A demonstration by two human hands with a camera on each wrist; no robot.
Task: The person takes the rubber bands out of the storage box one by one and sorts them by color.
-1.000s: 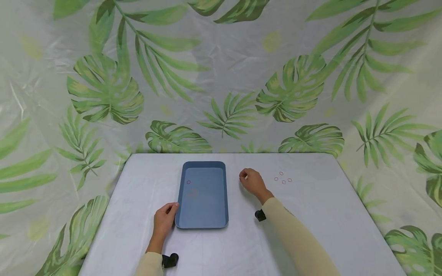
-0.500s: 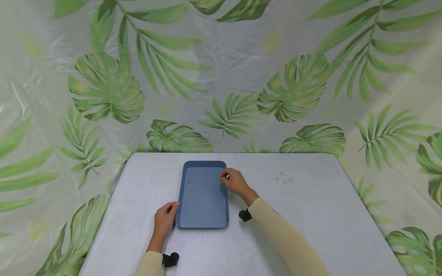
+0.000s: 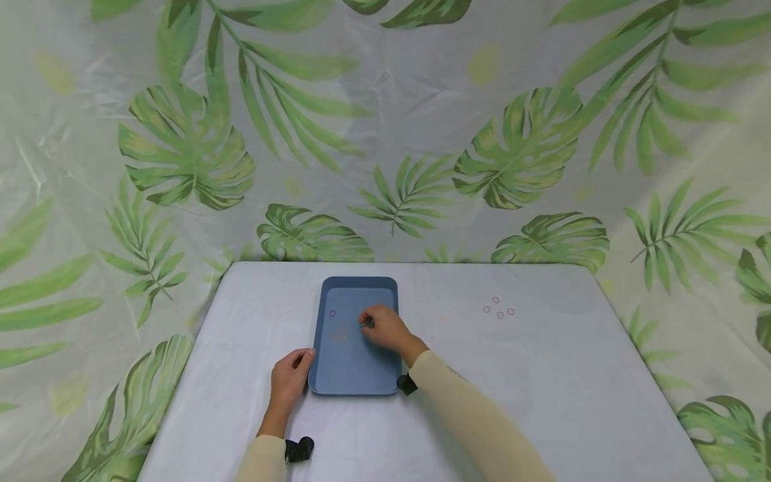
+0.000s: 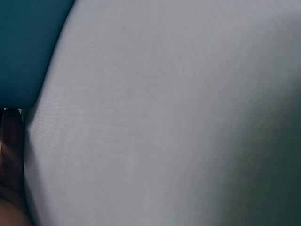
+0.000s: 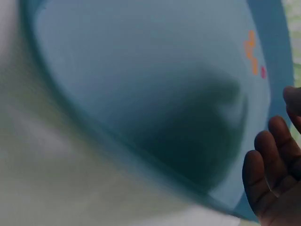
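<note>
A shallow blue tray (image 3: 355,375) lies on the white table. My left hand (image 3: 289,378) grips its left rim near the front corner, thumb on the edge. In the left wrist view a finger (image 4: 11,150) lies against the tray's corner. My right hand (image 3: 388,328) hovers over the tray's middle, thumb and index finger curled toward each other. I cannot tell what is between them. In the right wrist view the other fingers (image 5: 265,165) curl loosely. A thin red ring (image 3: 332,313) and several small orange pieces (image 5: 251,52) lie in the tray.
Several thin red rings (image 3: 500,314) lie grouped on the table right of the tray. A faint orange mark (image 3: 444,316) shows between them and the tray. Behind the table (image 3: 542,388) hangs a leaf-patterned curtain (image 3: 385,134).
My right hand has moved left from the table, across the tray's right rim and over its middle. The left hand stays at the tray's left rim.
</note>
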